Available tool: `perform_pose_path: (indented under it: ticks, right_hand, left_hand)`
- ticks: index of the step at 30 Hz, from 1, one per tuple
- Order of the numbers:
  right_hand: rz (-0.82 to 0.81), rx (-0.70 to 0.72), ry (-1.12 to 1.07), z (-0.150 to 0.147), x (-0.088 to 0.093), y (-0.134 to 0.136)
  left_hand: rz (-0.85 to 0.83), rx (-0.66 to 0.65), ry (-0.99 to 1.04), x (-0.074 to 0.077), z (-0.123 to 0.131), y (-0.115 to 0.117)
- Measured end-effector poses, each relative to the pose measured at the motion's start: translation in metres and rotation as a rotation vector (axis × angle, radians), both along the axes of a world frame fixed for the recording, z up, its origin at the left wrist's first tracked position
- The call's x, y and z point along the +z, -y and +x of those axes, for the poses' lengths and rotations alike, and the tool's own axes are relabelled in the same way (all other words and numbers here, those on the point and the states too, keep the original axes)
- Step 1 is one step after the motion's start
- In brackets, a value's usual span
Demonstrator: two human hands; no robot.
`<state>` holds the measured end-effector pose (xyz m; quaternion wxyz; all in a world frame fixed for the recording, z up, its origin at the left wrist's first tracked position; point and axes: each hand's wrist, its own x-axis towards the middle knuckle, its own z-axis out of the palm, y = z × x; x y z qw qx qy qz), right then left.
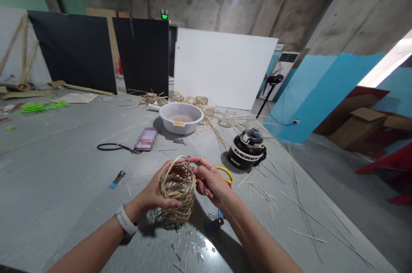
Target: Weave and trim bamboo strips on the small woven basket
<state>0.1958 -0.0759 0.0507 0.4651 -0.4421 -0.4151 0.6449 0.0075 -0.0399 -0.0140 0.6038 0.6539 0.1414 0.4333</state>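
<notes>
A small openwork basket woven of pale bamboo strips (178, 186) is held just above the grey table (64, 187). My left hand (153, 195), with a white watch on the wrist, wraps around the basket's left side. My right hand (210, 180) is closed in a pinch on a strip at the basket's upper rim. A yellow ring (225, 173) lies just behind my right hand.
A white basin (181, 117) stands further back, with woven bamboo balls (199, 103) and loose strips behind it. A black jug (247, 149) sits to the right. A small blue-tipped tool (116, 178), a phone (146, 139) and scattered bamboo strips (299, 213) lie on the table.
</notes>
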Motion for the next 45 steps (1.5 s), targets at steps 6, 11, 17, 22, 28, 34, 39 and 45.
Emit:
perform_pose_path:
  ticks: [6,11,17,22,28,34,39,45]
  right_hand:
    - [0.021,-0.046,0.107,0.0,0.0,0.001]
    - [0.044,0.04,0.058,0.008,-0.004,-0.004]
    - [0.11,-0.074,0.31,0.027,-0.003,-0.015]
    - [0.231,-0.026,0.833,0.047,0.005,-0.017]
    - [0.122,0.293,1.799,0.064,-0.005,-0.019]
    - [0.127,0.256,1.817,0.076,-0.022,-0.029]
    - [0.065,0.215,1.818,0.085,-0.031,-0.038]
    - [0.053,0.185,1.757,0.092,-0.039,-0.044]
  left_hand:
    - [0.066,0.045,-0.079,0.005,0.0,0.003]
    - [-0.047,0.08,-0.055,0.005,-0.001,-0.003]
    - [-0.184,0.358,-0.052,0.012,-0.001,-0.01]
    - [0.02,0.715,-0.157,0.011,0.002,-0.011]
    - [-0.105,0.908,-0.23,0.009,-0.002,-0.021]
    - [-0.085,0.916,-0.229,0.012,-0.005,-0.024]
    - [-0.077,0.875,-0.202,0.012,-0.004,-0.022]
    - [0.075,0.869,-0.275,0.008,-0.003,-0.021]
